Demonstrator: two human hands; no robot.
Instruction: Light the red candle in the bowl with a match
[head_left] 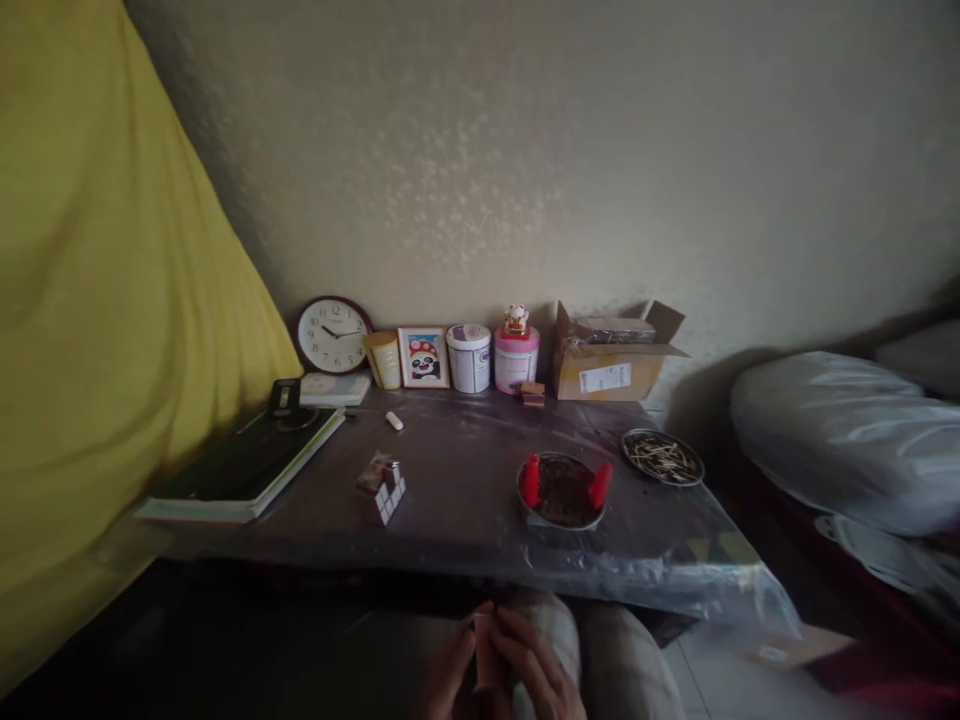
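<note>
Left hand point(452, 668) and right hand point(534, 660) both pinch a small pale-brown piece point(484, 655), low, short of the table's point(457, 460) near edge, seemingly to steady it; farther right, red sticks point(532, 482) stand in a pan point(562, 527), likely propped by its dark fill point(564, 485); far-left clock point(334, 336) numerals legible, far-right carton's point(641, 375) label point(604, 377) unreadable.

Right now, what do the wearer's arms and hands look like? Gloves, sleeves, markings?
Bare, ungloved left hand and bare, ungloved right hand, both five-fingered human shapes; no rings or markings discernible in dim light. Forearms and any sleeves are out of frame.
</note>
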